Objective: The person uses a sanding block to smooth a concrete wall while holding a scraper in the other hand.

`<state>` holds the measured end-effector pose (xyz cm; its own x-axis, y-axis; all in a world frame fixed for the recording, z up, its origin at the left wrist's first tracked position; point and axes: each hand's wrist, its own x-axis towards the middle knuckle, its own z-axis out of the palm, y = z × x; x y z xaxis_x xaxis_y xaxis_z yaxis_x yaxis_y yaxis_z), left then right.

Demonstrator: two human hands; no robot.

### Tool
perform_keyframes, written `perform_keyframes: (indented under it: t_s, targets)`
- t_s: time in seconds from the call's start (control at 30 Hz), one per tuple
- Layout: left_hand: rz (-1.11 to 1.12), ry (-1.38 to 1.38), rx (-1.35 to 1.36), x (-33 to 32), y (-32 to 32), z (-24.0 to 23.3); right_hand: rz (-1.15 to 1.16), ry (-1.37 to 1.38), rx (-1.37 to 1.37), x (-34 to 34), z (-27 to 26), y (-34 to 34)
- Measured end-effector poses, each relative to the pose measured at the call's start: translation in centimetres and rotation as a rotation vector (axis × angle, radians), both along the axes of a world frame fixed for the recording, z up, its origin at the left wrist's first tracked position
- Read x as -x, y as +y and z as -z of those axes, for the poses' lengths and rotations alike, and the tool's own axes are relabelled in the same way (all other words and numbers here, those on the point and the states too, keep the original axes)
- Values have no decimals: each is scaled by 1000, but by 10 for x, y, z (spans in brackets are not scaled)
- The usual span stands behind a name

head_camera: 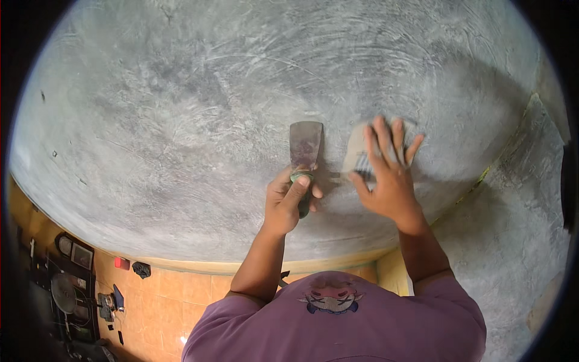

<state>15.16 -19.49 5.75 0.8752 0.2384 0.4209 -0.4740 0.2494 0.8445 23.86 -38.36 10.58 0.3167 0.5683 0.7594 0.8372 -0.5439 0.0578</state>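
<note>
In the head view, a grey, mottled plaster wall with curved scratch marks fills most of the picture. My left hand grips the dark green handle of a putty knife, whose broad metal blade points up along the wall. To its right, my right hand lies spread over a pale sheet, probably sandpaper, and presses it against the wall. Blue marks show on the sheet near the thumb. The fingers are slightly blurred, and the palm hides part of the sheet.
At the right, a wall corner with a yellowish streak meets another grey wall. Orange floor tiles lie below. A standing fan, a red object and a black bundle are at the lower left.
</note>
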Motion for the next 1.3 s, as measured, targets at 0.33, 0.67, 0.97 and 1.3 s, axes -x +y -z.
perform_keyframes:
  t_s: [0.33,0.67,0.97,1.3]
  targets:
    - [26,-20,50,4,1,0,9,30,81,8,16,7]
    - [-32,-12,36,6,4,3,-20,-30,-36,7,-2,17]
    - [-92,-12,16,6,1,4,5,1,-162,-1,-24,-5]
    - [-1,-25,-73,-1,-8,1,90,35,-141,-17,-7,-49]
